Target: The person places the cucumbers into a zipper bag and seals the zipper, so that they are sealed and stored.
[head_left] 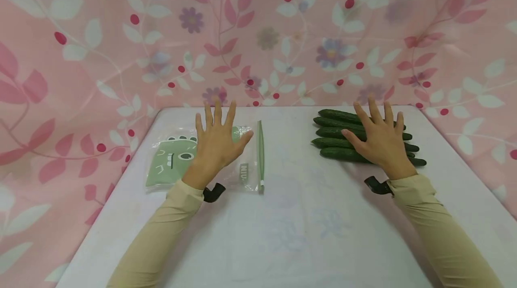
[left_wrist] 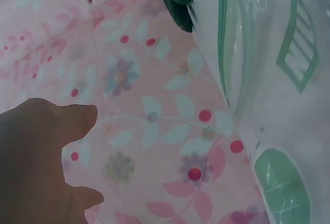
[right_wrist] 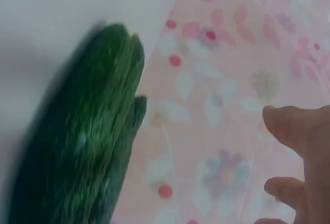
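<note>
My left hand [head_left: 216, 146] is spread with straight fingers above a clear zip bag [head_left: 252, 158] and holds nothing. The bag lies flat on the left of the table, with a green cartoon monster print and a green zip strip along its right edge. My right hand [head_left: 381, 140], fingers also spread, hovers over several dark green cucumbers [head_left: 337, 131] laid side by side on the right. In the right wrist view the cucumbers [right_wrist: 87, 141] stand apart from the fingers [right_wrist: 291, 126]. The left wrist view shows the bag's zip strip [left_wrist: 225, 38] beside the left hand [left_wrist: 41, 157].
A white cloth with faint blue patterns covers the table [head_left: 282, 234]. Behind and at both sides hangs a pink floral curtain [head_left: 258, 32]. A small black fitting [head_left: 214, 193] sits at the left cuff, and a similar black fitting [head_left: 377, 185] at the right cuff.
</note>
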The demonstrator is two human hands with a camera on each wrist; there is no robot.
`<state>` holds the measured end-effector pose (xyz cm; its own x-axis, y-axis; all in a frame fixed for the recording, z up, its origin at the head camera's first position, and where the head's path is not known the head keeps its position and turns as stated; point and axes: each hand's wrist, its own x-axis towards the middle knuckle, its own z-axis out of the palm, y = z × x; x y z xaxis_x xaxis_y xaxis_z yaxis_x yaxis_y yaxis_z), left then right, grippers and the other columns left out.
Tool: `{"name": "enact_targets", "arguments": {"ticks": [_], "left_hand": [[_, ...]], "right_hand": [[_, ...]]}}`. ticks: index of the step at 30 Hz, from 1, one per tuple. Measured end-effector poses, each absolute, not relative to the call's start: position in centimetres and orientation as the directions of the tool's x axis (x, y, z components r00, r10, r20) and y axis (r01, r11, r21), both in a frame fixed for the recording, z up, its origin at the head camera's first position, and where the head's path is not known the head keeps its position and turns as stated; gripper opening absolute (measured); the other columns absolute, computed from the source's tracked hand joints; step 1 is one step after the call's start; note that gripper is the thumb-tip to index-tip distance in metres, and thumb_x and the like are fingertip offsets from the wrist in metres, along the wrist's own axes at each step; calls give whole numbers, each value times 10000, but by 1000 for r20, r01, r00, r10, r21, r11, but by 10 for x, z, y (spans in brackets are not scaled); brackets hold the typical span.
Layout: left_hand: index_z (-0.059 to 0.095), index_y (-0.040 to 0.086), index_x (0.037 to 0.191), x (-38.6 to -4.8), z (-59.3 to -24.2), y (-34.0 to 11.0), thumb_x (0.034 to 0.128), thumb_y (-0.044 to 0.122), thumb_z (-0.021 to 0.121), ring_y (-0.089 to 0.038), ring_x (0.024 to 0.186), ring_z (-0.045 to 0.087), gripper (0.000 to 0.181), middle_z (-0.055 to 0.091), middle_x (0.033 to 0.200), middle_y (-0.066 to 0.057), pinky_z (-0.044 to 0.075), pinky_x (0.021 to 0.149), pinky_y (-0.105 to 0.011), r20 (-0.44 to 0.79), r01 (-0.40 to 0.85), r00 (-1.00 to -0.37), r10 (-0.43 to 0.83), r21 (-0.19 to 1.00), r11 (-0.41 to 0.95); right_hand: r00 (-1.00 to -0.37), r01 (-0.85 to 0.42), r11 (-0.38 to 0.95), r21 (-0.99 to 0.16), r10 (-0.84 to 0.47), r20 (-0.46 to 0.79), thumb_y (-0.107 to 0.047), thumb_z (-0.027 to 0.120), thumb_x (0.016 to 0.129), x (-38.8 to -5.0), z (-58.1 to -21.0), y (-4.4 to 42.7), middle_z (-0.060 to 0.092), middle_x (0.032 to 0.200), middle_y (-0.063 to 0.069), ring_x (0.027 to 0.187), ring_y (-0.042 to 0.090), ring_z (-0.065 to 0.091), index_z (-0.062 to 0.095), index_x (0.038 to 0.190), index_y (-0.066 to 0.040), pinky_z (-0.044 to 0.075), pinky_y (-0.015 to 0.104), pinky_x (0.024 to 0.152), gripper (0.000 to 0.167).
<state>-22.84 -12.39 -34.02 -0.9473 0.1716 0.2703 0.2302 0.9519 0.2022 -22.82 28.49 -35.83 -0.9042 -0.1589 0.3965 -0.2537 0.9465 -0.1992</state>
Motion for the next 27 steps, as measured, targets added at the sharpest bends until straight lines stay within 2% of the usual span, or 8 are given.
{"name": "enact_targets", "arguments": {"ticks": [5, 10, 13, 18, 23, 27], "left_hand": [[105, 178, 1625, -222, -355, -122, 946, 672, 446, -481, 1504, 90, 907, 128, 1643, -244, 177, 1171, -625, 170, 310, -949, 267, 326, 893], [124, 144, 1618, -218, -372, -120, 938, 640, 505, -440, 1476, 253, 924, 227, 1619, -230, 334, 1089, -636, 109, 290, -957, 270, 437, 851], [123, 147, 1618, -215, -380, -119, 926, 630, 535, -385, 1466, 304, 939, 263, 1612, -204, 368, 1069, -626, 77, 257, -965, 252, 488, 834], [109, 130, 1616, -213, -394, -116, 910, 629, 559, -379, 1451, 338, 975, 287, 1604, -194, 373, 1070, -612, 24, 205, -974, 226, 524, 827], [21, 66, 1608, -214, -407, -112, 898, 649, 556, -416, 1429, 362, 1064, 260, 1608, -224, 384, 1061, -603, 3, 169, -980, 200, 542, 823], [-2, 23, 1599, -212, -410, -107, 888, 692, 535, -436, 1409, 383, 1114, 268, 1596, -257, 407, 1039, -603, -12, 139, -986, 169, 507, 851]], "right_hand": [[-909, -326, 896, -300, -211, 360, -592, 560, 942, -229, -360, 266, 98, 1680, 103, 1520, 452, 20, 214, 1609, -285, -5, 727, 1119, 811], [-907, -378, 847, -374, -257, 335, -539, 606, 939, -232, -364, 248, 104, 1681, 83, 1512, 458, 83, 229, 1605, -281, 30, 733, 1117, 807], [-902, -407, 816, -411, -288, 320, -497, 624, 943, -233, -367, 238, 131, 1675, 99, 1493, 475, 140, 250, 1603, -248, 49, 749, 1104, 798], [-875, -475, 759, -445, -355, 329, -423, 650, 949, -238, -373, 220, 208, 1651, 143, 1479, 463, 214, 293, 1589, -171, 130, 724, 1112, 775], [-866, -500, 702, -506, -395, 307, -401, 652, 956, -240, -378, 201, 207, 1658, 83, 1509, 378, 202, 295, 1588, -191, 194, 635, 1153, 756], [-859, -512, 670, -538, -411, 305, -398, 664, 949, -241, -382, 184, 239, 1649, 71, 1504, 351, 232, 320, 1580, -193, 214, 605, 1162, 747]]}}
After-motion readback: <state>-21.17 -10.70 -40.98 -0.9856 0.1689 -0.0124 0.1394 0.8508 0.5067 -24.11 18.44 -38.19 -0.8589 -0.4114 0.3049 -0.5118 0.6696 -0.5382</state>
